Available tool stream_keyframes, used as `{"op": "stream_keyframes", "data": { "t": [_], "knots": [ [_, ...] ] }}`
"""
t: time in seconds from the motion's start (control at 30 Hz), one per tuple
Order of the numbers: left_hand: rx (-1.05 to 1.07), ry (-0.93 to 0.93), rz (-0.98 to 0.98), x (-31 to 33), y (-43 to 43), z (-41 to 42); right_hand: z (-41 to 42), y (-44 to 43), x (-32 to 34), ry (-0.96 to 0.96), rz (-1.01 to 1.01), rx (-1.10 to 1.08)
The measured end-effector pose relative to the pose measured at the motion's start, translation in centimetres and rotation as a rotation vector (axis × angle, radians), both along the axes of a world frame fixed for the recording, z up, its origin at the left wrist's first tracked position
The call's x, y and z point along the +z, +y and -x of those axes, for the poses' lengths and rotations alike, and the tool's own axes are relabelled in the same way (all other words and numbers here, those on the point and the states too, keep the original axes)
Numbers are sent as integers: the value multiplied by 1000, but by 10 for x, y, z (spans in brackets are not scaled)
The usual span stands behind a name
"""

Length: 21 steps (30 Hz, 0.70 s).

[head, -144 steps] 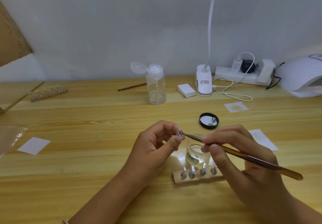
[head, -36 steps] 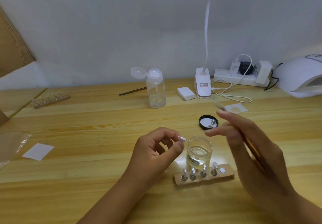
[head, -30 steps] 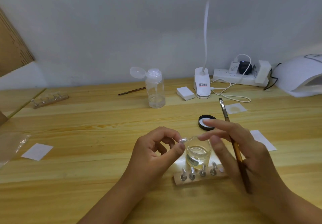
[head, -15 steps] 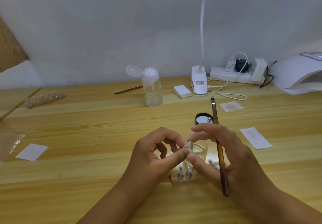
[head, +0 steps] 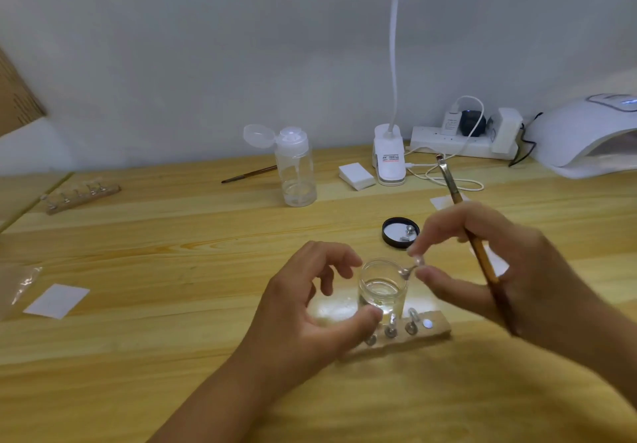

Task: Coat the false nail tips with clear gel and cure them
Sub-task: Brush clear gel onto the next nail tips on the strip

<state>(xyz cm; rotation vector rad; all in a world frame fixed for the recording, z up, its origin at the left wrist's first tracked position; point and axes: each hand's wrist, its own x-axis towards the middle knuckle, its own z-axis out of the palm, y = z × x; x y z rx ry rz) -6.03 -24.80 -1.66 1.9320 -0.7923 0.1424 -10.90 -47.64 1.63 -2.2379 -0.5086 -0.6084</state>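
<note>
On the head camera I see the right hand (head: 499, 270) doing two jobs at once. Its thumb and forefinger are closed in a pinch on a nail tip (head: 419, 263) that sits on a small metal peg. The brush (head: 450, 182) is tucked between its other fingers, its long axis running up and away from the palm, bristles towards the far side of the bench (head: 172, 270). The tip sits at that hand's fingertips, on its left side, just above the rim of the gel jar (head: 381, 291). The left hand (head: 303, 308) is loosely curled and grips nothing; its thumb lies by the jar's base, touching or not I cannot tell. The wooden stand (head: 439, 329) lies below the right hand's pinch and nearer to me, long axis left to right, with one bare white spot (head: 427, 322) at the end closest to that hand. I judge the peg belongs there, so the right hand, nearer and already holding it, need only come down and back. The curing lamp (head: 582, 135) stands well beyond the right hand, further right.
</note>
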Motion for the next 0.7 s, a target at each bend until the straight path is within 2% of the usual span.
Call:
{"op": "stream_keyframes", "data": {
  "t": [0.17, 0.23, 0.4, 0.7],
  "knots": [
    [18, -312, -367, -2, 2, 2, -1, -32, 15, 260, 207, 80],
    [28, -369, -450, -3, 3, 0, 0, -30, 12, 313, 243, 100],
    [15, -293, -486, -6, 6, -4, -2, -26, 3, 354, 369, 100],
    [-91, -166, -432, -4, 5, -4, 1, -26, 10, 427, 293, 92]
  ]
}}
